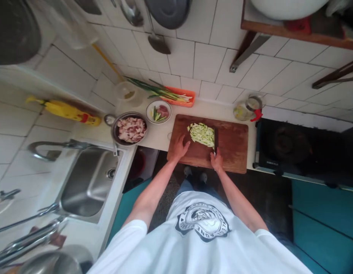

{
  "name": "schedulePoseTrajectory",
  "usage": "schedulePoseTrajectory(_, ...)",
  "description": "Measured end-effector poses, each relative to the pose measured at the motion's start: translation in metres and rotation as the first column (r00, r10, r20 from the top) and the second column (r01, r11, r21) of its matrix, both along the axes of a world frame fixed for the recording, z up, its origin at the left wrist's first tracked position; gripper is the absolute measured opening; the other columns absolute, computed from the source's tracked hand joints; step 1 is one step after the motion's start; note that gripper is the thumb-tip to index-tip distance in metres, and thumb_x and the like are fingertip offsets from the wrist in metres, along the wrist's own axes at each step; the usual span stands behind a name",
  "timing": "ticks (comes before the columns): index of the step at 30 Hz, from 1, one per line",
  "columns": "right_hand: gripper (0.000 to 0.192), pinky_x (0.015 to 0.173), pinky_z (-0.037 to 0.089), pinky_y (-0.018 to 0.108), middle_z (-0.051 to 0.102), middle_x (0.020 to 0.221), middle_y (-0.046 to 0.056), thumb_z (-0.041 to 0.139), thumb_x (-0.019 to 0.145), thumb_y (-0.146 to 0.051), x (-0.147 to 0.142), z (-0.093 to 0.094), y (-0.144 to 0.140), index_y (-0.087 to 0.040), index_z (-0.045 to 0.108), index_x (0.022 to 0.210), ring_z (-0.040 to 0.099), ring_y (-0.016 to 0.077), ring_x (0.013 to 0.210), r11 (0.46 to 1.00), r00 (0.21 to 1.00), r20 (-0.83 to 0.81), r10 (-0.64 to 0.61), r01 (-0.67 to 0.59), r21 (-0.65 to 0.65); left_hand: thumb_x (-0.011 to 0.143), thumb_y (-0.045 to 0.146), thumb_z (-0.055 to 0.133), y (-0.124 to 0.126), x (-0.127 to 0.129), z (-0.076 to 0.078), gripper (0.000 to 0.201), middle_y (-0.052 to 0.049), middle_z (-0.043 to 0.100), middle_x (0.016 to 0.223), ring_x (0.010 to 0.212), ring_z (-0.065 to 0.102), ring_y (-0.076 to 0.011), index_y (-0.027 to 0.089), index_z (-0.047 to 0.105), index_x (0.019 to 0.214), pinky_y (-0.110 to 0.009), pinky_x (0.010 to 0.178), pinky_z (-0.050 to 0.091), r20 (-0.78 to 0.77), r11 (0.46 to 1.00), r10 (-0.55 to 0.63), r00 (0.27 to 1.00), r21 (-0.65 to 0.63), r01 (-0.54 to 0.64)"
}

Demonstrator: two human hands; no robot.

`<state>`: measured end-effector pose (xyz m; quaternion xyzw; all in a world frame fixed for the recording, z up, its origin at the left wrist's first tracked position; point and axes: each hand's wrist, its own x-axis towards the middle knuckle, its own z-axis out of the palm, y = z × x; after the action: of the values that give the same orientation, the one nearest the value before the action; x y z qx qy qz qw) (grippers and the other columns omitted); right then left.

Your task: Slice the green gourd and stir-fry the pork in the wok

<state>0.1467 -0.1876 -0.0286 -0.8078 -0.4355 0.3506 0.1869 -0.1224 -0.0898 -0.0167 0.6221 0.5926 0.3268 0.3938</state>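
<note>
A brown wooden cutting board lies on the white counter with a pile of pale green cut vegetable strips on it. My right hand grips the handle of a knife, whose dark blade stands against the right side of the pile. My left hand rests flat on the board, fingers spread, just left of the strips.
A metal pot of raw meat pieces, a small bowl, an orange tray with green onions and a glass jar stand behind the board. A steel sink lies left, a black stove right.
</note>
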Motion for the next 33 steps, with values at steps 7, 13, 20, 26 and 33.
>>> schedulePoseTrajectory(7, 0.071, 0.111, 0.051, 0.047, 0.074, 0.134, 0.018, 0.054, 0.099, -0.040, 0.012, -0.003, -0.008, -0.011, 0.044, 0.164, 0.070, 0.0325, 0.122, 0.999, 0.998, -0.062, -0.024, 0.027, 0.035, 0.101, 0.065, 0.063, 0.111, 0.038, -0.028, 0.081, -0.023, 0.044, 0.167, 0.164, 0.026, -0.0329, 0.009, 0.051, 0.158, -0.056, 0.135, 0.008, -0.073, 0.962, -0.256, 0.964, 0.079, 0.261)
schedulePoseTrajectory(13, 0.064, 0.106, 0.054, 0.042, 0.077, 0.129, 0.014, 0.053, 0.096, -0.042, 0.025, 0.001, -0.006, -0.014, 0.060, 0.154, 0.073, 0.0283, 0.114, 0.984, 0.992, -0.084, -0.093, 0.104, 0.147, 0.099, 0.059, 0.068, 0.116, 0.067, -0.037, 0.068, -0.014, 0.054, 0.162, 0.163, 0.031, -0.0322, 0.024, 0.058, 0.156, -0.057, 0.136, 0.002, -0.086, 0.925, -0.370, 0.925, 0.061, 0.375)
schedulePoseTrajectory(20, 0.068, 0.093, 0.057, 0.043, 0.080, 0.109, 0.017, 0.047, 0.099, -0.046, 0.055, 0.014, -0.002, -0.010, 0.058, 0.155, 0.074, 0.0307, 0.096, 0.989, 0.991, 0.095, -0.093, 0.081, 0.122, 0.098, 0.048, 0.071, 0.097, 0.068, -0.018, 0.055, -0.014, 0.061, 0.156, 0.159, 0.038, -0.0352, 0.027, 0.066, 0.149, -0.062, 0.135, 0.009, -0.060, 0.944, -0.299, 0.952, 0.126, 0.305)
schedulePoseTrajectory(26, 0.064, 0.092, 0.054, 0.044, 0.073, 0.125, 0.025, 0.043, 0.102, -0.038, 0.088, 0.012, 0.017, -0.009, 0.050, 0.159, 0.072, 0.0346, 0.108, 0.999, 0.916, 0.400, -0.010, -0.006, 0.040, 0.100, 0.035, 0.068, 0.022, 0.039, 0.006, 0.048, -0.015, 0.058, 0.157, 0.153, 0.048, -0.0305, 0.024, 0.066, 0.146, -0.052, 0.129, 0.037, -0.007, 0.990, -0.045, 0.999, 0.134, 0.046)
schedulePoseTrajectory(33, 0.054, 0.093, 0.051, 0.046, 0.064, 0.128, 0.025, 0.046, 0.101, -0.034, 0.099, 0.008, 0.024, -0.010, 0.061, 0.147, 0.060, 0.0389, 0.122, 0.960, 0.821, 0.522, 0.232, -0.279, 0.012, 0.089, 0.025, 0.079, -0.111, -0.021, 0.021, 0.020, -0.014, 0.073, 0.126, 0.105, 0.074, -0.0228, 0.018, 0.078, 0.108, -0.040, 0.100, 0.059, 0.121, 0.808, 0.528, 0.840, -0.375, -0.454)
